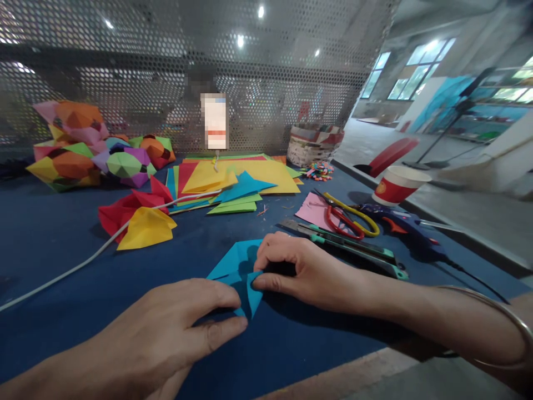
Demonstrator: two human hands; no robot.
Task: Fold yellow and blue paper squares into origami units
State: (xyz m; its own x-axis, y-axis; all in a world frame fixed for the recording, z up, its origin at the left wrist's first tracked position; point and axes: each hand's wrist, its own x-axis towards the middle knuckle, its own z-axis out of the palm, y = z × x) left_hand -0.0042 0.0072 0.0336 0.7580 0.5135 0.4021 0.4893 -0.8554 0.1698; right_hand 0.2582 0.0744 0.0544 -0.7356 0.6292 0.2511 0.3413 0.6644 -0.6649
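A folded blue paper piece (237,266) lies on the dark blue table (50,233) right in front of me. My left hand (175,328) rests on its near edge, thumb and fingers pinching the paper's lower corner. My right hand (300,272) is curled over the paper's right side, fingertips pressing a fold down. Both hands touch the same piece.
A yellow folded piece (145,228) and red ones lie at left, crossed by a white cable (83,261). Coloured sheets (241,178) are stacked behind. Scissors (350,216), a green cutter (350,247), a glue gun (408,233) and a paper cup (400,186) sit at right. Finished paper shapes (83,147) pile far left.
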